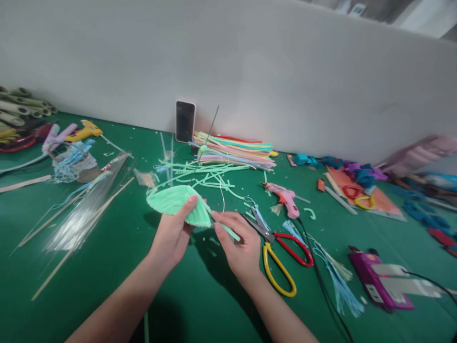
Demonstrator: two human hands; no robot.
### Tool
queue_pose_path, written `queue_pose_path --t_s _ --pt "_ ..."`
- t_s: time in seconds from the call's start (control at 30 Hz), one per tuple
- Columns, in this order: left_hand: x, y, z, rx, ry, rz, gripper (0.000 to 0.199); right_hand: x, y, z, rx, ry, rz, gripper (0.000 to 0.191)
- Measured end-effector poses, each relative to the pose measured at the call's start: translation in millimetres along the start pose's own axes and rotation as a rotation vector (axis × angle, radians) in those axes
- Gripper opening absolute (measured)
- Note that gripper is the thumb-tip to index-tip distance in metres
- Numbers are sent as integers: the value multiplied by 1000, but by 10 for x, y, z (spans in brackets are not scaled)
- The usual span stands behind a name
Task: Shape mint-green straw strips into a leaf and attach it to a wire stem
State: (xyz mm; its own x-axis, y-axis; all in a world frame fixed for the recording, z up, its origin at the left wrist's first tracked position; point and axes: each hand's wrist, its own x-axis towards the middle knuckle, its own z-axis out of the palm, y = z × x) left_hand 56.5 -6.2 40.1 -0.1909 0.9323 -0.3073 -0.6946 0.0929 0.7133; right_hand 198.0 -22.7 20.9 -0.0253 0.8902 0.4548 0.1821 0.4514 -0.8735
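Note:
A mint-green fan-shaped piece [171,200], built of fuzzy strips side by side, is held up over the green table. My left hand [174,236] grips its lower edge, thumb on the front face. At the piece's right corner, my right hand [239,240] pinches a green strip [230,231] between thumb and fingers. A thin white strand [223,193] curves up from near those fingertips. Scissors [266,232] with one red and one yellow handle lie open just right of my right hand.
Loose green strips [210,178] and a multicoloured bundle [235,152] lie behind the hands, near an upright phone [185,121]. A pink glue gun [285,197] with a black cord is right. Thin sticks [84,228], clear film and a yellow glue gun [84,131] are left; a purple device [378,281] sits lower right.

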Motion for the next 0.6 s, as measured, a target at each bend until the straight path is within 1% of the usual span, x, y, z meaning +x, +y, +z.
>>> queue_pose_path --t_s 0.17,0.27,0.33,0.43,0.5,0.53,0.6 --pt "12 9 2 33 37 82 32 -71 39 52 22 46 22 15" --pt "9 3 14 66 54 139 35 -106 30 87 48 47 75 13" --pt "4 0 23 82 64 167 37 -115 5 112 102 48 156 11" --pt "-9 7 35 111 64 204 36 -105 -42 143 231 48 367 8" --pt "-22 14 46 141 54 233 35 -89 -65 155 325 42 497 12" --pt "-29 17 51 157 49 249 34 -80 -72 158 366 36 539 14" --pt "-44 18 59 181 42 290 33 -65 -76 160 420 30 572 17"
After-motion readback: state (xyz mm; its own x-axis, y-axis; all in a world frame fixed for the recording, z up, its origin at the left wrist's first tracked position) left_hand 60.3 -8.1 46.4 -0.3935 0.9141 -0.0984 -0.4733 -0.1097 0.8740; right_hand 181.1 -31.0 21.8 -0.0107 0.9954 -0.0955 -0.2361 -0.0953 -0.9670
